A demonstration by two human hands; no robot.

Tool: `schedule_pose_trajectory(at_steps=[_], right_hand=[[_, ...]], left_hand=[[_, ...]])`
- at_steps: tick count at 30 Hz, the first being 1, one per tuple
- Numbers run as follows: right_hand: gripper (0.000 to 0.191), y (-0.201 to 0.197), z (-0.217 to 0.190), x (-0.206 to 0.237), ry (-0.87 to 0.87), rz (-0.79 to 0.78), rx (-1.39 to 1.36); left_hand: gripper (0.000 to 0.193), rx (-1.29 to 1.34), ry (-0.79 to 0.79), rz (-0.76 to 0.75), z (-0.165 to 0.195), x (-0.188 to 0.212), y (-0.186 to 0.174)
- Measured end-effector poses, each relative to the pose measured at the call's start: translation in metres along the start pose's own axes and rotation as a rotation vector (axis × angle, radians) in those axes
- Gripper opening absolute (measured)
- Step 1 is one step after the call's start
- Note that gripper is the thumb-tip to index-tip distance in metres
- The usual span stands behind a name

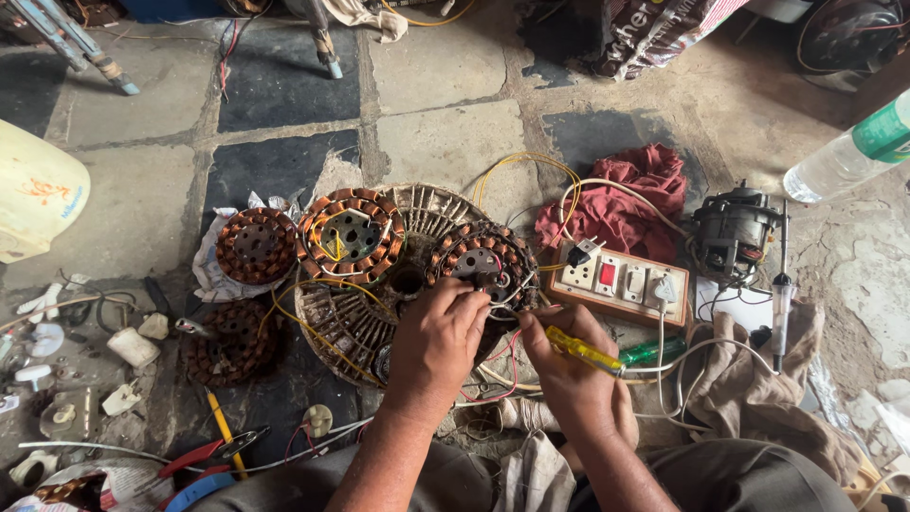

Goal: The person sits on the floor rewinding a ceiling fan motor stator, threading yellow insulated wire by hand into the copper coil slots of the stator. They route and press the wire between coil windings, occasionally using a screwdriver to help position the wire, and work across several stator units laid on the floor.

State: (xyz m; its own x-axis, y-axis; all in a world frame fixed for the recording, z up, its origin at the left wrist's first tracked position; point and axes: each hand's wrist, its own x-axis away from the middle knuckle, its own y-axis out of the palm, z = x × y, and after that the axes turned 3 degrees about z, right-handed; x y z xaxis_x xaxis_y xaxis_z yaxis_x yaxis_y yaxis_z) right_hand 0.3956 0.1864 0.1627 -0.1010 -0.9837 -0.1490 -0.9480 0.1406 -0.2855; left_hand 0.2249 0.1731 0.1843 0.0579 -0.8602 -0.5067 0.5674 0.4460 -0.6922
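My left hand (438, 337) pinches thin wires at the near edge of a round copper-wound stator (482, 261). My right hand (569, 365) grips a yellow and green screwdriver (607, 356), its tip pointing left toward those wires. The stator rests on a round ribbed metal fan housing (351, 318). A second wound stator (351, 234) sits on the housing's far left part. Red, yellow and white wires run between the stators and under my hands.
A wooden switchboard with sockets and a red switch (621, 282) lies to the right, beside a red cloth (630, 199) and a small motor (732, 234). Two more stators (254, 246) lie left. Pliers (204, 453), a plastic bottle (848, 150) and a tester screwdriver (781, 299) lie around.
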Motion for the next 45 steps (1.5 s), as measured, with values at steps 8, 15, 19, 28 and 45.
schedule_pose_trajectory(at_steps=[8,15,19,28,45], right_hand=[[0.015,-0.001,0.002,-0.001,-0.009,-0.04,-0.098],[0.016,-0.004,0.003,-0.004,-0.115,-0.053,-0.038],[0.014,-0.001,0.002,-0.002,-0.031,-0.033,-0.107],[0.015,-0.002,0.008,-0.004,-0.016,-0.075,-0.161],[0.017,-0.002,0.012,-0.003,-0.048,-0.042,-0.135]], left_hand=[[0.01,-0.009,-0.009,0.013,0.005,-0.005,-0.004],[0.011,-0.021,-0.006,0.025,0.008,-0.006,-0.004],[0.009,-0.015,-0.017,0.014,0.008,-0.007,-0.004],[0.009,-0.02,-0.007,0.033,0.008,-0.008,-0.004],[0.01,-0.014,0.009,0.038,0.009,-0.008,-0.005]])
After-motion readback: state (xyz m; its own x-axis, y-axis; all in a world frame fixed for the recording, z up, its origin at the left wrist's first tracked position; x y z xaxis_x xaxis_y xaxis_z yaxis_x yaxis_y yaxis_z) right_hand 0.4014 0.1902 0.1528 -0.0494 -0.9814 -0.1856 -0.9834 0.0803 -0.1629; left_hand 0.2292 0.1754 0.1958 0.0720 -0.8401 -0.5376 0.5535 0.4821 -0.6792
